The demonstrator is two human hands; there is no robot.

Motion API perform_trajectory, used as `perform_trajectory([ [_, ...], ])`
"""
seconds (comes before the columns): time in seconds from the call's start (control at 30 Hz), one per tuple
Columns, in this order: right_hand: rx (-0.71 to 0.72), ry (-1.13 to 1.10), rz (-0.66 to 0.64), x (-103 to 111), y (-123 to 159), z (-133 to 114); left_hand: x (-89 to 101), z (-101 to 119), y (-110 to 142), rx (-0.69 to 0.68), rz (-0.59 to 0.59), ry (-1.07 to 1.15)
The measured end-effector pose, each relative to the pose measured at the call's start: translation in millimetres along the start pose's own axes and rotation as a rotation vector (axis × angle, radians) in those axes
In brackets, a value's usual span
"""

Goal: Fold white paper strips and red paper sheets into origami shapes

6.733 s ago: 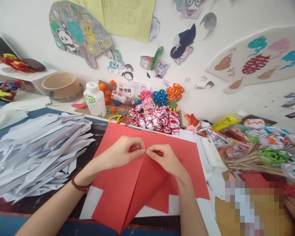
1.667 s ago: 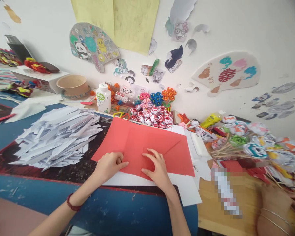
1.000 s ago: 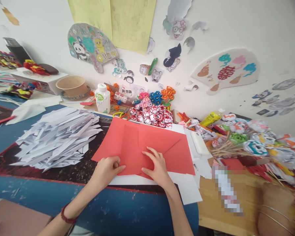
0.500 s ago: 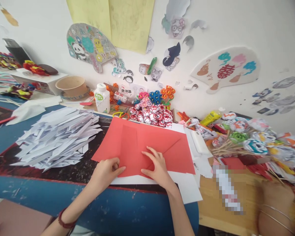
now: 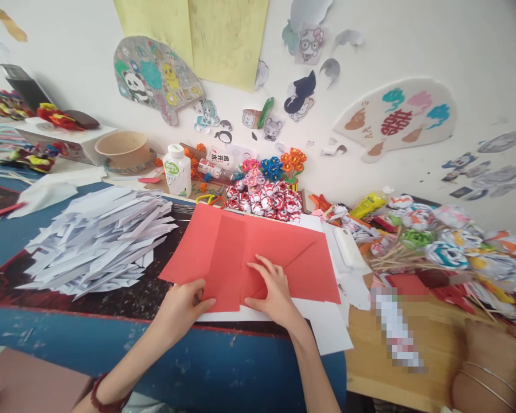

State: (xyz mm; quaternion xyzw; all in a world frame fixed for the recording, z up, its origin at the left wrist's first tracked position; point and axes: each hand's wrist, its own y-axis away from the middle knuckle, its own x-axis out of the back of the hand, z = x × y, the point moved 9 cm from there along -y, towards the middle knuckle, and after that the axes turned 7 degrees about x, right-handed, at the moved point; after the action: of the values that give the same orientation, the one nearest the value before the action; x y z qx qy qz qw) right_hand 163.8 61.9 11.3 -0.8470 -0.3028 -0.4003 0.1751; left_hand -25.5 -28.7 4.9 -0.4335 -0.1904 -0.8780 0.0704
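Red paper sheets (image 5: 292,241) lie in front of me, with a darker strip or fold running down the left-middle and a slanting crease at the right. My left hand (image 5: 184,301) pinches the lower left edge of the red paper between thumb and curled fingers. Resting on the lower middle of the paper is my right hand (image 5: 273,289), its thumb and fingers spread apart. White paper (image 5: 327,327) sticks out from beneath the red. Left of my hands is a big heap of cut white paper strips (image 5: 103,241).
Behind the paper stand a white bottle (image 5: 177,172), red-and-white paper flowers (image 5: 264,201) and yellow-handled scissors (image 5: 210,199). Paper flowers on sticks (image 5: 447,255) crowd the right side. Another person's blurred hand (image 5: 490,355) is over the wooden table (image 5: 370,367) at lower right.
My left hand has shifted slightly left with the paper edge, and the darker strip looks more distinct. My right hand stays nearly in place. The other person's hand has moved a little.
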Motion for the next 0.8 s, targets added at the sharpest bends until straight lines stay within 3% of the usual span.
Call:
perform_trajectory([
  [0.17,0.025,-0.176,0.077,7.9,2.0,-3.1,-0.5,1.2,2.4,-0.068,-0.009,0.139],
  [0.33,0.031,-0.552,0.193,11.4,4.4,-23.1,-10.3,23.1,7.1,-0.150,-0.101,0.228],
  [0.43,-0.037,-0.653,0.268,12.8,13.8,-22.7,-12.0,39.7,10.5,-0.219,-0.143,0.196],
  [0.53,-0.179,-0.757,0.409,22.7,37.3,3.4,-6.9,56.3,11.0,-0.331,-0.079,0.135],
  [0.63,-0.351,-0.841,0.510,35.7,73.5,42.2,-7.9,76.3,9.3,-0.464,0.090,-0.027],
  [0.8,-0.587,-0.718,0.593,64.9,141.4,94.5,-39.8,118.7,3.7,-0.609,0.330,-0.381],
])
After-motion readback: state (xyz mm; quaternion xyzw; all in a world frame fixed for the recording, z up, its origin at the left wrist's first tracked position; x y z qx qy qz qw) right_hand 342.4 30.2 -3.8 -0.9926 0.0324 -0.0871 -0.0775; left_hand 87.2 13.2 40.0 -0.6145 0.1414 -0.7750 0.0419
